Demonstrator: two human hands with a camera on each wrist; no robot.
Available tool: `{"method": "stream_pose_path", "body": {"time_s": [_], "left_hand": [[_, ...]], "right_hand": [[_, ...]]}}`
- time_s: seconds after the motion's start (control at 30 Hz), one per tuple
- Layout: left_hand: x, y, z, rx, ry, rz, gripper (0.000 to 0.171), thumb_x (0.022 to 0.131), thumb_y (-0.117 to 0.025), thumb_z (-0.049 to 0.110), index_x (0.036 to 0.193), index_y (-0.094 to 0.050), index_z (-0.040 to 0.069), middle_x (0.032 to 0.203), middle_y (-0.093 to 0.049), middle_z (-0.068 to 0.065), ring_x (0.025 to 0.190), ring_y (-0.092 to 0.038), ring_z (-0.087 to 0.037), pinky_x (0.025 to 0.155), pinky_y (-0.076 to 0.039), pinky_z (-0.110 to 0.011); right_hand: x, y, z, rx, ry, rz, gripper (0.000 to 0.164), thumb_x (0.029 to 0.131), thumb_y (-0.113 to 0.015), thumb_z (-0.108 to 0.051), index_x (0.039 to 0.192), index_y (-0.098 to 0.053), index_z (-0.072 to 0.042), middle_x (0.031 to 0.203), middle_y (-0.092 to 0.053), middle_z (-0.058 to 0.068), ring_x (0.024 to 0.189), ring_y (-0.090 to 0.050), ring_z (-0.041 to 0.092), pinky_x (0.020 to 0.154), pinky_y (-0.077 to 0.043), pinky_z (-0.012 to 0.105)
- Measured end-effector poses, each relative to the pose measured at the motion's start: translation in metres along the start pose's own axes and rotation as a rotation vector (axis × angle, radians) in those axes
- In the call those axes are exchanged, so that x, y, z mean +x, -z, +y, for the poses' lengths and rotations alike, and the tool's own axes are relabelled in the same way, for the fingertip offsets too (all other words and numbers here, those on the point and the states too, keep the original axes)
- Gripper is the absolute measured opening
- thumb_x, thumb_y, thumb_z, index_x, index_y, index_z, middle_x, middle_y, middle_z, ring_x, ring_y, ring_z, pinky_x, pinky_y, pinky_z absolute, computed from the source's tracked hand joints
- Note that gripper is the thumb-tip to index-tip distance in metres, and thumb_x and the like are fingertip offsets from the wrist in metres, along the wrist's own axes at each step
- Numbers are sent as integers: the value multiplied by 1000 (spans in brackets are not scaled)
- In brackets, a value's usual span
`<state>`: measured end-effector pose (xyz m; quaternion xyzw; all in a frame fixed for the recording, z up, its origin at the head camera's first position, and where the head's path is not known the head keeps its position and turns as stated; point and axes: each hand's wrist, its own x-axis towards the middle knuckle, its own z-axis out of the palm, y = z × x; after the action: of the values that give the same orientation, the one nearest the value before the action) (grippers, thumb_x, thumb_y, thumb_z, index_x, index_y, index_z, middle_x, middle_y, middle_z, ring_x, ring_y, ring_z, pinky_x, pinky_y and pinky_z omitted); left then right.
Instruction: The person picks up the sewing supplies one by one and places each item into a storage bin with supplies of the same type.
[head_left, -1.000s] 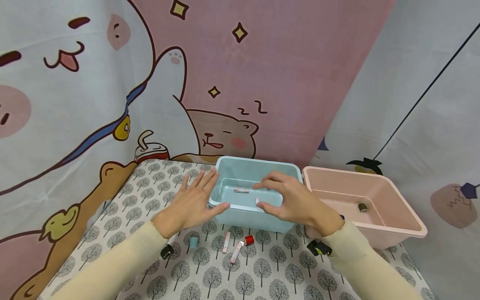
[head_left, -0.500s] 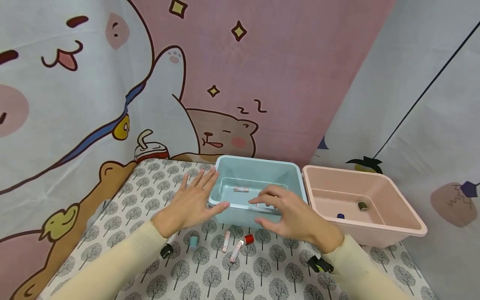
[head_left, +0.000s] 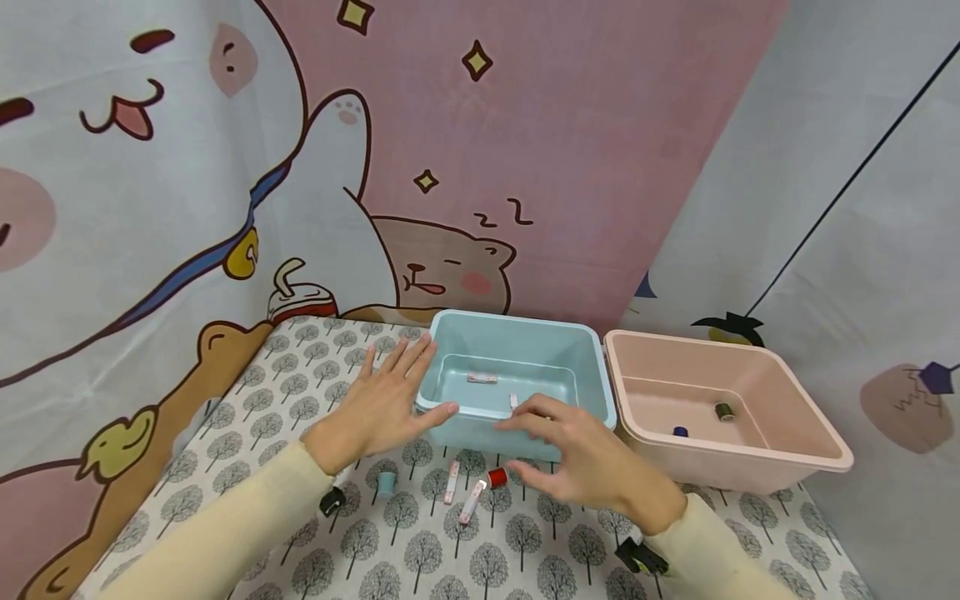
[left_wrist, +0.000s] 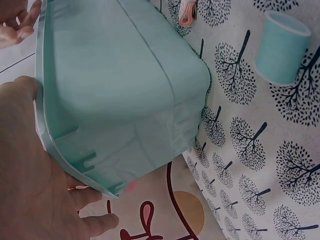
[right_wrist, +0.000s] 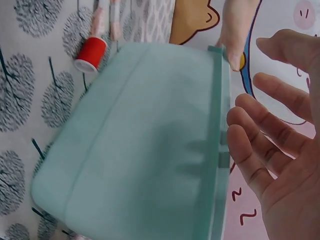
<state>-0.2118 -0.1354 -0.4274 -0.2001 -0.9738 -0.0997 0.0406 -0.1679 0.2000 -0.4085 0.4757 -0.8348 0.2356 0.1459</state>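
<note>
My left hand point(head_left: 378, 406) rests on the left rim of the light blue bin point(head_left: 480, 432), its fingers straight and spread. Over the bin's front edge hovers my right hand point(head_left: 581, 454), fingers loosely bent with nothing between them. Two small skeins of pale pink thread lie in the bin, one skein point(head_left: 482, 378) towards the back and another skein point(head_left: 513, 401) near the front wall. On the cloth in front are a red thread spool point(head_left: 497, 477), two more pink skeins point(head_left: 473, 502) and a light blue thread spool point(left_wrist: 283, 47).
A pink bin point(head_left: 738, 468) stands close against the blue bin's right side. Inside it are a dark green spool point(head_left: 723, 412) and a dark blue spool point(head_left: 680, 432). Tree-patterned cloth point(head_left: 360, 542) covers the table; a cartoon-printed curtain point(head_left: 570, 150) hangs behind.
My right hand has drawn back from inside the blue bin towards me, leaving the front skein lying there. The left hand has stayed on the rim.
</note>
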Motion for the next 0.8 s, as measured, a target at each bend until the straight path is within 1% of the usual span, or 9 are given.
{"method": "stream_pose_path", "body": {"time_s": [0.13,0.23,0.37,0.47,0.6,0.8], "left_hand": [[0,0,0,0,2,0,115,107,-34,95,189,-15,16,197,-7,-2,184,-14,-41,145,-6,-78],[0,0,0,1,2,0,115,107,-35,95,189,-14,16,197,-8,-3,184,-15,-41,146,-6,-78],[-1,0,0,1,-1,8,115,108,-37,94,189,-17,15,198,-13,-6,183,-16,-43,145,-7,-79],[-1,-1,-1,3,-2,15,115,108,-37,93,188,-18,13,198,-16,-8,183,-18,-44,144,-8,-81],[-1,-1,-1,4,-3,13,115,108,-37,93,189,-17,14,198,-16,-8,183,-18,-43,145,-7,-81],[-1,1,0,-1,-2,7,115,107,-38,94,189,-12,17,198,-13,-6,184,-16,-41,146,-5,-78]], "right_hand": [[-6,-6,-5,-1,-3,-18,49,97,-95,-26,143,-81,-22,135,-79,-6,111,-79,9,94,-71,28],[-10,-11,-8,-16,-1,-19,48,97,-95,-28,144,-81,-24,135,-78,-6,109,-79,9,92,-70,25],[-16,-20,-9,-19,0,-26,50,97,-94,-27,144,-81,-24,137,-78,-6,108,-79,7,90,-69,24],[-20,-27,-10,-8,-6,-44,51,97,-95,-27,145,-81,-21,141,-77,-5,115,-80,10,96,-71,28],[-25,-35,-9,7,-33,-71,52,97,-95,-30,146,-81,-20,144,-76,-5,120,-79,12,99,-71,30],[-32,-44,-5,21,-104,-132,58,97,-95,-34,151,-78,-21,148,-75,-3,114,-80,17,90,-69,24]]}}
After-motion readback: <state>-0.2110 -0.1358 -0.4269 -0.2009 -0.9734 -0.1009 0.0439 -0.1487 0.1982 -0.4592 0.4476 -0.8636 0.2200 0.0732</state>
